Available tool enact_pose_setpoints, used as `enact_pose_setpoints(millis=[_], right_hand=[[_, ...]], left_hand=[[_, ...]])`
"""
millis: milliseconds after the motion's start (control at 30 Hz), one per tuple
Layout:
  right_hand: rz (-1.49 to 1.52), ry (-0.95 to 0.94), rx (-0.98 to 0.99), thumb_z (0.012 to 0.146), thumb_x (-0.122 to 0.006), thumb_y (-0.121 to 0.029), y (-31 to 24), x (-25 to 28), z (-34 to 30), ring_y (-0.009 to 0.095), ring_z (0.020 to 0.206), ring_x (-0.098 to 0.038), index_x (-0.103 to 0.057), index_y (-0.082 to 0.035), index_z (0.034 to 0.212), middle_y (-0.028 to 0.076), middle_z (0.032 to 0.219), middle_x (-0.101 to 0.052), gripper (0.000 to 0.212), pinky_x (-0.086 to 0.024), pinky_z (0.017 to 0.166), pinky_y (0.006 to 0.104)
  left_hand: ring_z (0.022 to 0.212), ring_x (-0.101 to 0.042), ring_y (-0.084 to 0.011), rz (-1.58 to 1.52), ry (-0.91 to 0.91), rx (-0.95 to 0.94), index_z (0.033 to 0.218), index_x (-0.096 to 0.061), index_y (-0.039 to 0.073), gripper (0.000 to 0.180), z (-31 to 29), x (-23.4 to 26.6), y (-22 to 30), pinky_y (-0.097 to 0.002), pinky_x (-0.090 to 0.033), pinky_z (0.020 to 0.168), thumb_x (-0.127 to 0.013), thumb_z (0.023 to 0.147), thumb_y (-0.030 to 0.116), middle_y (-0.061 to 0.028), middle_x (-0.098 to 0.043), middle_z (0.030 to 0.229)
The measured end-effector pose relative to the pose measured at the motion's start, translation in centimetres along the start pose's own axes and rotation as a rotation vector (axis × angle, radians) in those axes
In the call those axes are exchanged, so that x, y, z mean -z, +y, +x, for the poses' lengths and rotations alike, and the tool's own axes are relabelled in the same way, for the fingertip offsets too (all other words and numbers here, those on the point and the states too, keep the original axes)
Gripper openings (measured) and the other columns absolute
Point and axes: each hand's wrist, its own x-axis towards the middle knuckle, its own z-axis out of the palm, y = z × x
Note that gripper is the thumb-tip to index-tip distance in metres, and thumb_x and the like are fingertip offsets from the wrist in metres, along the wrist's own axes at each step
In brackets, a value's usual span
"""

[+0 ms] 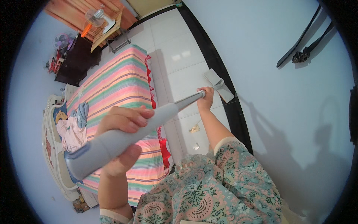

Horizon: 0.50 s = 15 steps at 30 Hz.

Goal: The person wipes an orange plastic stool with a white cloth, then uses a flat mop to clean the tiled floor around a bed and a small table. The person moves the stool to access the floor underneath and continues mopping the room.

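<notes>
A long grey mop slants across my view, its thick handle end close at the lower left. My left hand is closed around that thick grip, fingers over the top and thumb beneath. Farther down, my right hand wraps round the thin pole just above the mop head. This pale flat head lies on the tiled floor beside the black wall border and looks bent at its middle, partly behind my right hand. Nearer on the floor are a small yellowish scrap and a whitish scrap.
A bed with a striped cover fills the left side, clothes near its headboard. Beyond it stand a small table with a white fan and a dark cabinet. Dark belts hang on the right wall.
</notes>
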Motion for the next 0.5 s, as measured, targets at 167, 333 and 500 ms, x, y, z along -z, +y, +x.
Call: enact_pose_setpoints(millis=[167, 333, 500], right_hand=[[0.073, 0.088, -0.023, 0.079, -0.064, -0.016, 2.8, 0.5, 4.2, 0.026, 0.084, -0.055, -0.052, -0.01, 0.083, 0.005, 0.09, -0.054, 0.014, -0.045, 0.072, 0.0344], [-0.17, -0.17, 0.028, 0.083, -0.056, -0.021, 4.1, 3.1, 8.0, 0.029, 0.085, -0.057, -0.054, -0.012, 0.088, 0.006, 0.09, -0.058, 0.01, -0.045, 0.071, 0.0381], [-0.203, -0.259, -0.048, 0.079, -0.059, -0.022, 2.6, 4.9, 7.6, 0.03, 0.08, -0.059, -0.055, -0.013, 0.089, 0.006, 0.086, -0.06, 0.013, -0.046, 0.068, 0.04]], left_hand=[[0.09, -0.059, -0.0281, 0.07, -0.193, 0.074, 0.087, -0.055, -0.001, 0.023, 5.0, -1.6, -0.2, -0.0434, -0.046, 0.087, -0.064, 0.069, 0.01, -0.0143, -0.057, 0.089], [0.088, -0.06, -0.0274, 0.145, -0.315, 0.119, 0.079, -0.056, -0.002, 0.018, 9.8, -1.5, -2.2, -0.0426, -0.046, 0.085, -0.059, 0.067, 0.011, -0.0146, -0.059, 0.084], [0.08, -0.059, -0.0281, 0.162, -0.234, 0.108, 0.075, -0.053, -0.002, 0.029, 12.4, -0.5, -2.6, -0.0443, -0.046, 0.083, -0.058, 0.075, 0.027, -0.0142, -0.055, 0.078]])
